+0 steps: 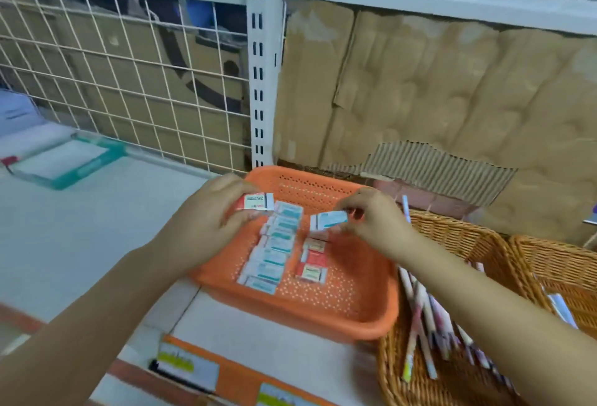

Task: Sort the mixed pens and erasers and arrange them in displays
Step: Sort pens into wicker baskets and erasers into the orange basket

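In the head view, we see the left hand (206,215) gripping a red-sleeved eraser (255,202) at the far left edge of the orange perforated basket (355,325). The right hand (374,221) pinches a teal-sleeved eraser (329,220) between thumb and fingertips above the basket's middle.

Much of the eraser sorting looks done. A row of teal erasers (274,252) lies overlapped from near to far on the left, and a shorter row of red erasers (313,260) lies just to its right. We judge that the two held erasers each belong in the other row's colour group and have yet to be set down.

To the right, pens (416,325) lie loosely heaped in a wicker basket (458,228), so they are gathered but hardly arranged. A second wicker basket (555,250) further right holds something pale, possibly more pens, though blur hides it.
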